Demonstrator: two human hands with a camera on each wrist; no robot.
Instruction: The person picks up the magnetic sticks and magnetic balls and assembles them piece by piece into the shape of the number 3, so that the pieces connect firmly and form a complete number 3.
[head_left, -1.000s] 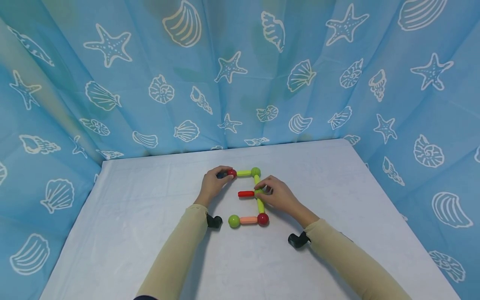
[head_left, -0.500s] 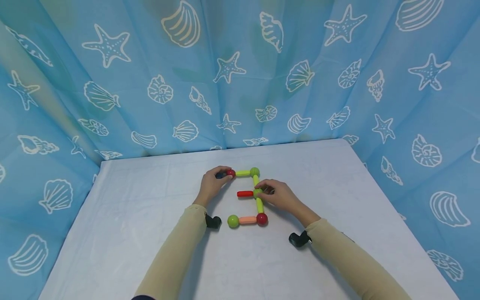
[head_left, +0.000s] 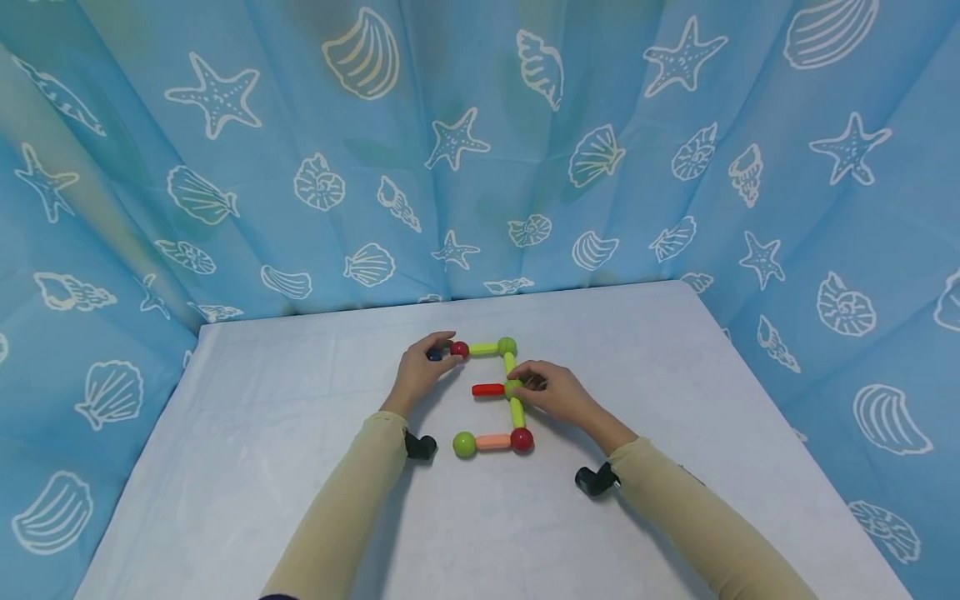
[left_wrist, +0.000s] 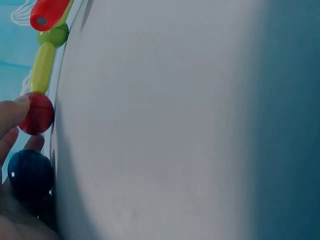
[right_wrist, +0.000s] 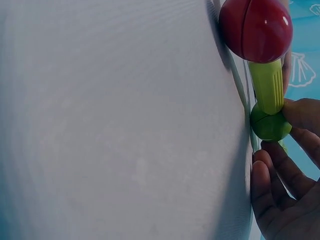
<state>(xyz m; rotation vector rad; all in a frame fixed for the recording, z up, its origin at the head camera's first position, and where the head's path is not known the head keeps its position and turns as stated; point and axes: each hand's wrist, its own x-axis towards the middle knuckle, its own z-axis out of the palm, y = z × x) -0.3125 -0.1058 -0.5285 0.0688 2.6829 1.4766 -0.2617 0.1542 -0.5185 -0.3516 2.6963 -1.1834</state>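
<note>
Ball-and-stick building toy pieces form a bracket shape on the table. My left hand (head_left: 420, 368) is at its far left end, thumb and fingers around the red ball (head_left: 460, 350), the thumb against it in the left wrist view. A dark blue ball (left_wrist: 31, 174) sits inside that hand, close to the palm. My right hand (head_left: 561, 392) pinches the middle green ball (right_wrist: 270, 122) between thumb and fingers. From this ball a red stick (head_left: 488, 390) points left, and yellow-green sticks (head_left: 517, 413) run to the far green ball (head_left: 507, 346) and the near red ball (head_left: 522, 440).
An orange stick (head_left: 493, 442) joins the near red ball to another green ball (head_left: 465, 444) at the front left. All lies on a white-covered table (head_left: 300, 467). A blue curtain (head_left: 480, 200) with shell prints hangs behind and beside it.
The left fingers have spread slightly around the far red ball, and the dark blue ball shows more. The right hand stays at the middle green ball. The head view has shifted a little.
</note>
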